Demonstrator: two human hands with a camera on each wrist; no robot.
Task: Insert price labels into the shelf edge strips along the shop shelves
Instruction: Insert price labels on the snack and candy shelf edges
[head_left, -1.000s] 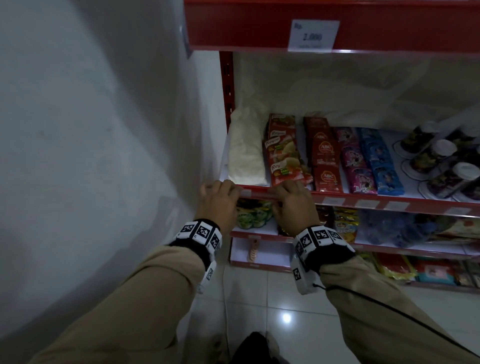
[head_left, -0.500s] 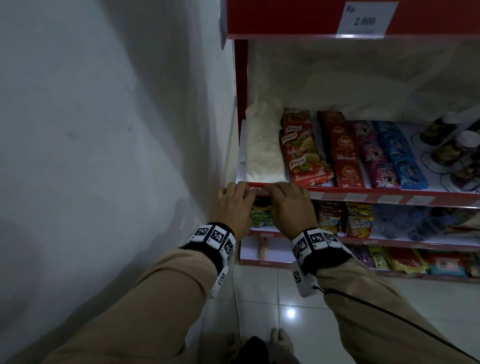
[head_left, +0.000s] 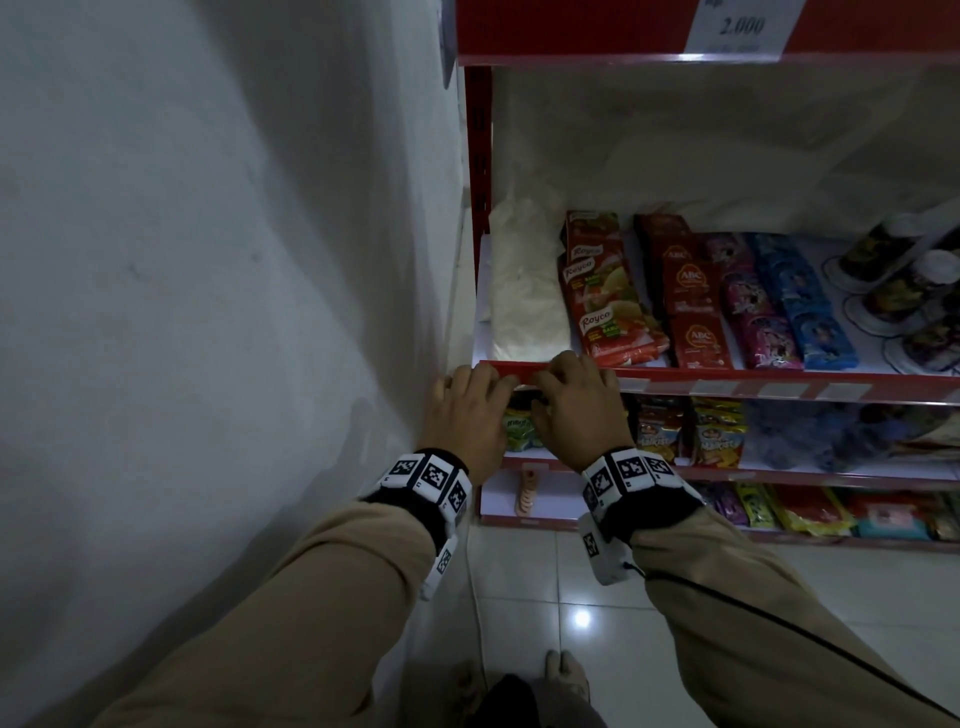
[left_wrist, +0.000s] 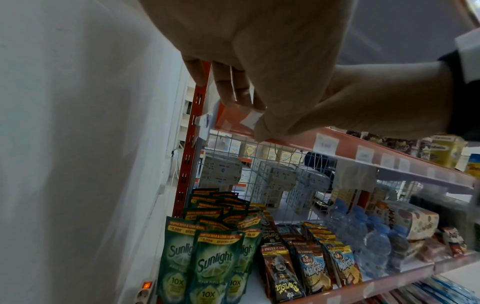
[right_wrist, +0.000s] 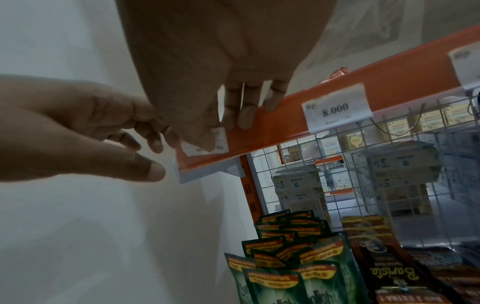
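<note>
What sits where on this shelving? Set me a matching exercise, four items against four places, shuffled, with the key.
Items:
1. Sunlight pouches
2. 8.000 label
3. small price label
4. Royco packets

Places:
A. at the edge strip's wall end, under the right hand's thumb
B. lower shelf, next to the wall
C. seated in the edge strip, right of the right hand
D. on the shelf just above the edge strip

Pairs: 1-B, 2-C, 3-A, 4-D
</note>
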